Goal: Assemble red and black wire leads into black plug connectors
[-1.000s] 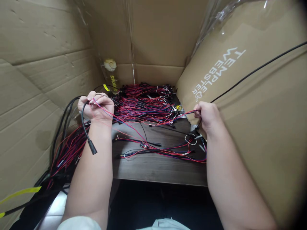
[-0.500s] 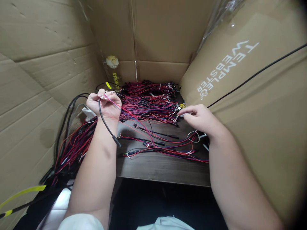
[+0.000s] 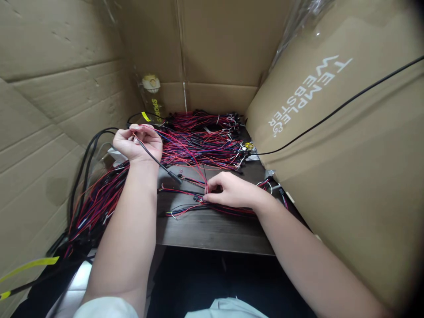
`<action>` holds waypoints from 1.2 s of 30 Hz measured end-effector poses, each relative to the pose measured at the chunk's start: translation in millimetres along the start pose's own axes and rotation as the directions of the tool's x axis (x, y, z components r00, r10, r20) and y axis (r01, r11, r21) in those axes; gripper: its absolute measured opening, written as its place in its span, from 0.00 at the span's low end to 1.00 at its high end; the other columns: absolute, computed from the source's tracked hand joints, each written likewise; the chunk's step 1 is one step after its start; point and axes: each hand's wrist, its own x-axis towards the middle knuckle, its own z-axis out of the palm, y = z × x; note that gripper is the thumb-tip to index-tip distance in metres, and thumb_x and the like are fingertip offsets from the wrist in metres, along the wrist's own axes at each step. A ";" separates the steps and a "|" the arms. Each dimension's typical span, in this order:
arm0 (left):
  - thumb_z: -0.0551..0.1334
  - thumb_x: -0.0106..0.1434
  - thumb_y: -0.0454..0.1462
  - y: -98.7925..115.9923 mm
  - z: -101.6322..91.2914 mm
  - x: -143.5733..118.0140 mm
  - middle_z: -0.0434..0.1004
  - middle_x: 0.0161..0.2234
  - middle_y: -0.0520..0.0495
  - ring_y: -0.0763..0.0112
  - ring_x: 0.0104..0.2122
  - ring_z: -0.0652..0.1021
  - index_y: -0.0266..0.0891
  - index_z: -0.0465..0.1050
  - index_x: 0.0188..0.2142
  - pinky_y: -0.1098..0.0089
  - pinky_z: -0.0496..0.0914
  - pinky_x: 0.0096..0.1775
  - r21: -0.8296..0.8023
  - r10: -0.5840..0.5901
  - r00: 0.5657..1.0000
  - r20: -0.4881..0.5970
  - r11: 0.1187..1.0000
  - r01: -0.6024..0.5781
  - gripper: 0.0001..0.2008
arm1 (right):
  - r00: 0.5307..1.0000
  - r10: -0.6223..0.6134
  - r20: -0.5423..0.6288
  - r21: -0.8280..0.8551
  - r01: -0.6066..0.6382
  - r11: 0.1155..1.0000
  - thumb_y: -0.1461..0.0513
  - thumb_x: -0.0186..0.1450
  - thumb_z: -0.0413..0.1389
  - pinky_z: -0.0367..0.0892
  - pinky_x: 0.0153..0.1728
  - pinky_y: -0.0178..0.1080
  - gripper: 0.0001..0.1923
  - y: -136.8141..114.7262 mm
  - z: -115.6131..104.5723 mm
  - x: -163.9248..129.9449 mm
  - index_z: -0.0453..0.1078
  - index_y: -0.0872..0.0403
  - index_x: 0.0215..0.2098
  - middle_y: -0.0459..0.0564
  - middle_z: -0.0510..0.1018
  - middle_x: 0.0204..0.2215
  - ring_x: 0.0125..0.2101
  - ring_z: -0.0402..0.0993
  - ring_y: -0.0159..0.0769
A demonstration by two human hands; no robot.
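Note:
In my left hand [image 3: 141,143], raised at the left with the fingers closed, is a wire harness. Its black cable [image 3: 153,155] hangs down to the right and ends in a thick black barrel end [image 3: 174,176]. Thin red wires [image 3: 190,154] run from the same hand to my right hand [image 3: 232,191]. There, thumb and fingers pinch these wires low over the table. Close by lie several loose harnesses [image 3: 185,208] with a small black connector [image 3: 198,199]; my right hand partly covers them.
Bundled red and black harnesses [image 3: 202,143] are piled at the back, with another heap [image 3: 102,194] on the left. Cardboard walls [image 3: 218,44] stand around the dark wooden table [image 3: 212,232]. A black cable [image 3: 318,117] crosses the right wall. A bottle [image 3: 152,95] stands in the back left corner.
My right hand has moved left and toward me from the pile's right end, and now pinches the red wires. The hanging cable end has swung to the right.

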 end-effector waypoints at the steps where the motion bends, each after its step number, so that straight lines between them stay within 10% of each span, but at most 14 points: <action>1: 0.54 0.52 0.32 0.3 0.6 0.4 0.62 0.14 0.58 0.79 0.16 0.70 0.42 0.56 0.27 0.81 0.73 0.26 -0.054 -0.014 1.000 -0.018 0.998 0.012 0.06 | 1.000 0.002 -0.026 0.014 -0.002 1.000 0.59 0.67 0.63 0.63 0.33 0.35 0.09 0.2 1.6 1.4 0.81 0.57 0.34 0.45 0.80 0.28 0.31 0.74 0.34; 13: 0.56 0.49 0.32 6.0 5.5 -4.7 0.57 0.14 0.56 0.79 0.16 0.66 0.42 0.55 0.25 0.81 0.69 0.20 -0.090 -0.070 0.998 0.001 0.993 0.070 0.08 | 0.978 0.155 -0.136 0.139 -0.136 0.981 0.49 0.66 0.61 0.43 0.21 0.37 0.25 0.7 -2.8 0.2 0.66 0.55 0.18 0.40 0.55 0.16 0.19 0.49 0.28; 30: 0.55 0.48 0.36 -1.6 4.7 -13.5 0.39 0.12 0.54 0.75 0.14 0.59 0.39 0.51 0.14 0.75 0.53 0.19 0.268 0.052 0.980 0.194 0.958 -0.104 0.12 | 0.830 0.207 -0.518 0.102 -0.180 0.978 0.51 0.62 0.65 0.59 0.26 0.37 0.17 30.3 -24.0 0.1 0.77 0.55 0.24 0.47 0.76 0.22 0.24 0.69 0.35; 36: 0.54 0.51 0.35 -10.1 2.5 -3.0 0.48 0.13 0.54 0.77 0.12 0.58 0.40 0.55 0.14 0.75 0.53 0.18 0.469 0.324 0.945 -0.043 0.842 -0.268 0.12 | 0.790 0.151 -0.594 0.119 -0.099 0.988 0.52 0.62 0.67 0.68 0.31 0.41 0.13 39.9 -37.2 -6.0 0.83 0.54 0.32 0.51 0.81 0.27 0.29 0.75 0.42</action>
